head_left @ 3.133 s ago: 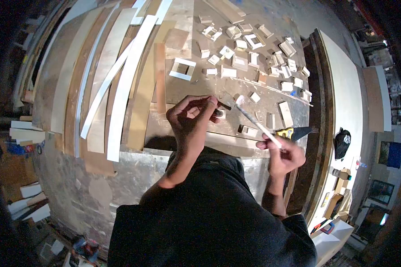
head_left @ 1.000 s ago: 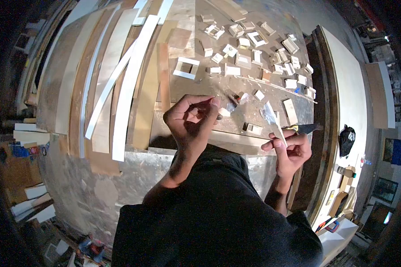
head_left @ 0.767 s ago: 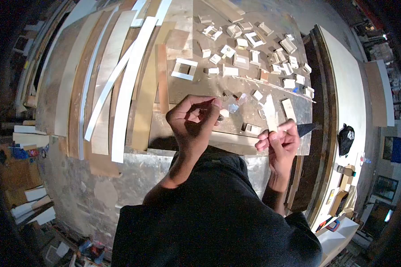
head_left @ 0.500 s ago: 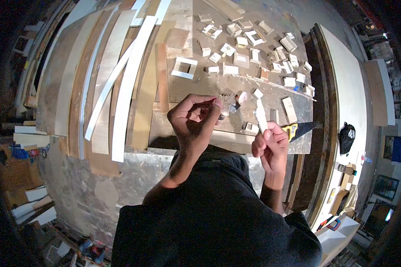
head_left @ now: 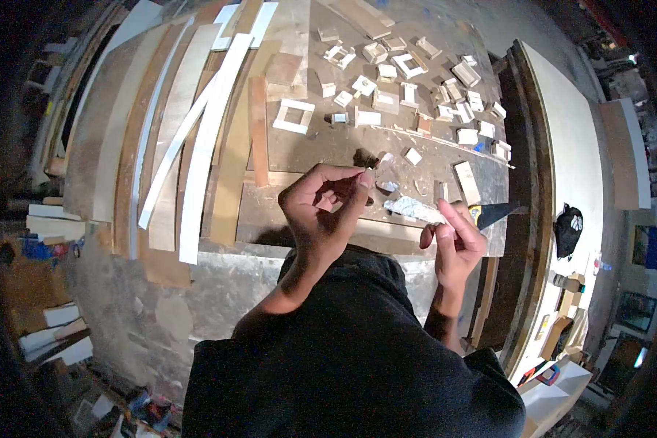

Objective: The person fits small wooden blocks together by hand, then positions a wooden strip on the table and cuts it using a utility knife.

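Observation:
Over the front of the workbench [head_left: 328, 150], my left hand [head_left: 330, 208] is closed, thumb against fingertip, on something I cannot make out. A small dark item shows just past its fingertips. To the right, my right hand [head_left: 456, 241] pinches the end of a pale, flat, whitish strip [head_left: 414, 210]. The strip points left toward my left hand, and the two do not touch. Beyond the strip lie small pale blocks, among them one small block [head_left: 413, 155] and a longer one [head_left: 467, 182].
Long boards and white strips [head_left: 212, 146] cover the bench's left side. Several small wooden box pieces [head_left: 387, 98] are scattered at the back. A handsaw [head_left: 498, 212] lies right of my right hand. A black item [head_left: 567, 231] rests on the pale board [head_left: 562, 131] farther right.
My right hand has turned the strip from pointing up and away to lying nearly level, its tip toward my left hand. My left hand has shifted slightly right and keeps its pinch.

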`<action>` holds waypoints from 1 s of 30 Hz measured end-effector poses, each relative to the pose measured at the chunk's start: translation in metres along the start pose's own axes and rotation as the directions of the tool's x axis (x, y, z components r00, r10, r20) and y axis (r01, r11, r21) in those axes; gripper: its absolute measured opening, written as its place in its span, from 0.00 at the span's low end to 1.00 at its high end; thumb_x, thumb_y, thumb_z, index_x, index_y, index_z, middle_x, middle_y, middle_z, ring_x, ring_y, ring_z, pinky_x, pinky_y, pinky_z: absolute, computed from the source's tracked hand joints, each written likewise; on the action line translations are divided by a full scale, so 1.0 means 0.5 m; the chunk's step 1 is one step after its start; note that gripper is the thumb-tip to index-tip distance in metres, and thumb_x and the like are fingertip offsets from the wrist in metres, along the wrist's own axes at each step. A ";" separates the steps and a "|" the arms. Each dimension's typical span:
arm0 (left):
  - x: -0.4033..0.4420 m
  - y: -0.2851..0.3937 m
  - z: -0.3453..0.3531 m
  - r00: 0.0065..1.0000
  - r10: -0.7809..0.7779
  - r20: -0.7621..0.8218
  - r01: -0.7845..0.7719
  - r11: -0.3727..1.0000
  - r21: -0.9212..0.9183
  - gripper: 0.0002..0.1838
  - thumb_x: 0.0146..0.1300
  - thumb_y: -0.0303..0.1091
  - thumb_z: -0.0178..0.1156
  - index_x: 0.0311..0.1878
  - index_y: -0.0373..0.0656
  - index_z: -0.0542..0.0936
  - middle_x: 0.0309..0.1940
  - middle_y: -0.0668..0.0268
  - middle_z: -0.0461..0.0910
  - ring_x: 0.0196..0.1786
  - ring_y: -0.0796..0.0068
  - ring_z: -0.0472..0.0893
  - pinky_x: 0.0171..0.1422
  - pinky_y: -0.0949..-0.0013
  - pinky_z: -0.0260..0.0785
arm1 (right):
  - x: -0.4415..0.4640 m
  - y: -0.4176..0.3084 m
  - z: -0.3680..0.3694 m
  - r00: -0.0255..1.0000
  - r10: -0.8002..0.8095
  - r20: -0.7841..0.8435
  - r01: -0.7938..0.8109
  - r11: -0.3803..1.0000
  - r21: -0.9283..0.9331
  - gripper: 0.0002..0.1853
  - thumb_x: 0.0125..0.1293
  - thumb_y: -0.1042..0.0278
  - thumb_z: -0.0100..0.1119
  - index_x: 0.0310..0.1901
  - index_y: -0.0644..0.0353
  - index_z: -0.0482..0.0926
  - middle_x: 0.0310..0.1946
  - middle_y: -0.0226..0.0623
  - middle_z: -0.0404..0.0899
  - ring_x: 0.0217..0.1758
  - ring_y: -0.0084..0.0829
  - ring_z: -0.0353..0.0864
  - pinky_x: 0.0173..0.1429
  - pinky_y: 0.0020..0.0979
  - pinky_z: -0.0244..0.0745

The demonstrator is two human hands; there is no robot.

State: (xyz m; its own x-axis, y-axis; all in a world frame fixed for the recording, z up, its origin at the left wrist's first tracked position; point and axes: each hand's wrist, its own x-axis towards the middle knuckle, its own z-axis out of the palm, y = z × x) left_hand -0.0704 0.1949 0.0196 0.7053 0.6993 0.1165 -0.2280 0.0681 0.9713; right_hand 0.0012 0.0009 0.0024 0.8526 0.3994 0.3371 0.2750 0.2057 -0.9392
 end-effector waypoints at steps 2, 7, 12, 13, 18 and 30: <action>-0.003 0.014 0.017 0.999 0.051 -0.016 -0.052 0.998 -0.024 0.06 0.63 0.27 0.68 0.40 0.34 0.83 0.33 0.62 0.85 0.32 0.80 0.83 0.32 0.75 0.80 | 0.006 -0.008 -0.019 0.999 -0.025 0.036 0.026 0.999 -0.030 0.14 0.69 0.77 0.61 0.55 0.69 0.83 0.38 0.40 0.77 0.28 0.27 0.81 0.31 0.25 0.75; -0.033 0.056 0.054 0.991 0.135 0.010 -0.135 0.987 0.086 0.06 0.63 0.22 0.67 0.41 0.31 0.83 0.34 0.60 0.85 0.34 0.80 0.83 0.37 0.77 0.78 | 0.011 -0.025 -0.054 0.994 -0.104 0.017 0.106 0.983 -0.150 0.15 0.65 0.82 0.62 0.54 0.71 0.82 0.37 0.42 0.79 0.28 0.27 0.81 0.31 0.24 0.76; -0.046 0.056 0.089 0.892 0.425 0.153 -0.450 0.816 0.362 0.06 0.59 0.19 0.68 0.40 0.34 0.85 0.34 0.60 0.87 0.33 0.76 0.86 0.37 0.75 0.77 | 0.016 -0.042 -0.081 0.981 -0.192 0.029 0.191 0.925 -0.328 0.15 0.62 0.85 0.62 0.50 0.71 0.84 0.30 0.41 0.80 0.26 0.25 0.80 0.31 0.23 0.74; -0.049 0.060 0.098 0.884 0.430 0.184 -0.468 0.790 0.397 0.08 0.57 0.20 0.69 0.40 0.38 0.86 0.32 0.60 0.86 0.32 0.70 0.87 0.38 0.73 0.76 | 0.018 -0.047 -0.089 0.980 -0.193 0.048 0.197 0.911 -0.361 0.13 0.62 0.85 0.61 0.49 0.71 0.84 0.27 0.39 0.80 0.25 0.25 0.80 0.30 0.22 0.73; -0.054 0.040 0.132 0.813 0.491 0.312 -0.582 0.708 0.401 0.07 0.57 0.20 0.68 0.40 0.39 0.85 0.30 0.60 0.85 0.34 0.66 0.86 0.40 0.71 0.75 | 0.019 -0.041 -0.134 0.980 -0.179 0.083 0.197 0.883 -0.427 0.09 0.63 0.82 0.61 0.44 0.70 0.86 0.21 0.36 0.78 0.22 0.23 0.78 0.27 0.22 0.69; -0.032 0.005 0.169 0.869 0.387 0.310 -0.470 0.842 0.267 0.04 0.61 0.24 0.68 0.39 0.39 0.86 0.31 0.65 0.87 0.29 0.81 0.81 0.31 0.77 0.70 | 0.025 0.002 -0.219 0.986 0.149 -0.081 -0.135 0.979 0.151 0.13 0.72 0.72 0.58 0.30 0.71 0.80 0.20 0.38 0.78 0.14 0.23 0.73 0.17 0.25 0.67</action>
State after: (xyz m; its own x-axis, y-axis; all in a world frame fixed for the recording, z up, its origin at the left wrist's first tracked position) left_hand -0.0255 0.1234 0.0375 0.7322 0.4135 0.5411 -0.3442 -0.4610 0.8180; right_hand 0.0607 -0.0918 -0.0013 0.9171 0.3517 0.1874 0.0870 0.2823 -0.9554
